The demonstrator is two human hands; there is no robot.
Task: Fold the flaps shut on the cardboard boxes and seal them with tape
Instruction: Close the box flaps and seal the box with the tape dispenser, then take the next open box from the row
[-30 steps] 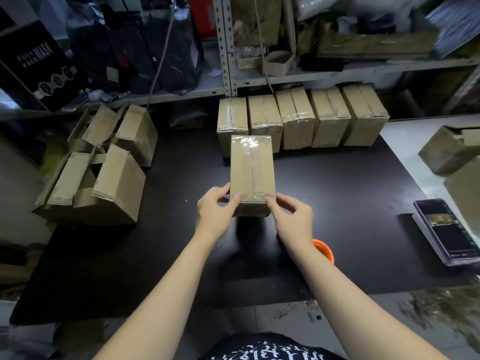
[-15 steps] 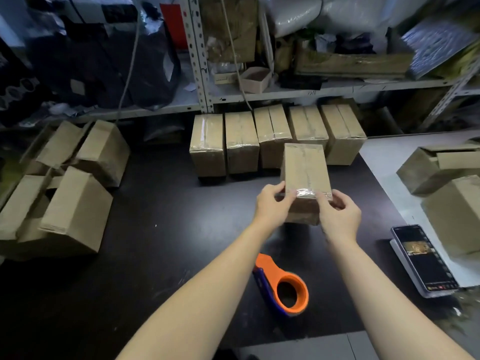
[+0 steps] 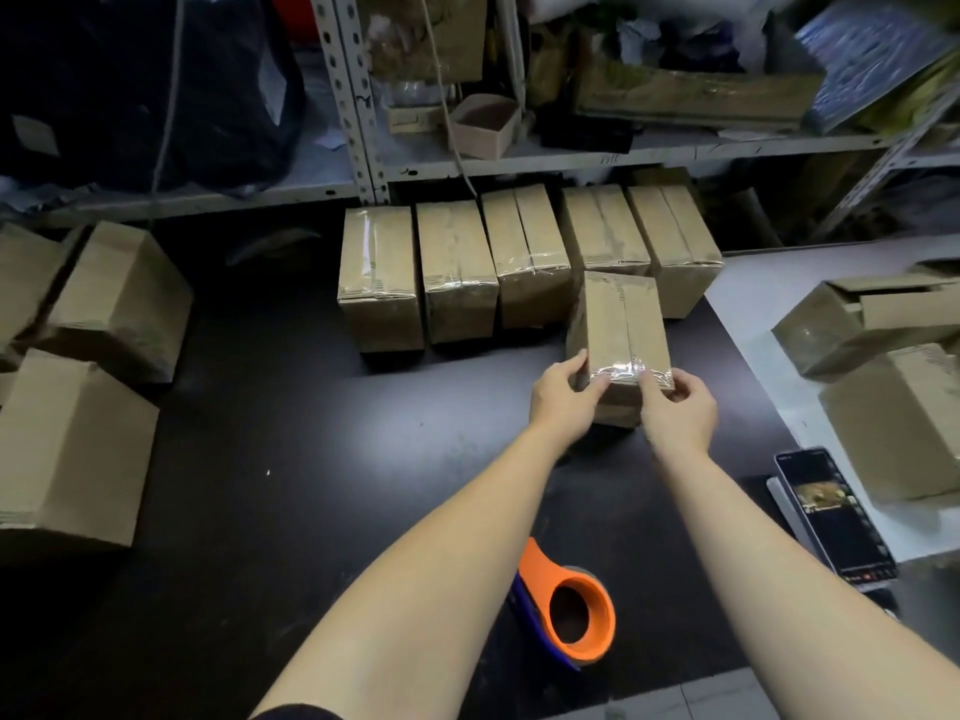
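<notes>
A person's left hand and right hand clasp the near end of a cardboard box just before the right end of a sealed row on the bench, where a hard shove could jostle neighbours or lift its glossy, wrinkled tape from the shut brown flaps.

The left hand and right hand hide the near end of the taped box; the phone screen is unreadably small.

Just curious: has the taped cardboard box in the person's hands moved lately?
Yes: the taped brown cardboard box shifted right along the row of five sealed boxes, from left end toward right end.
</notes>
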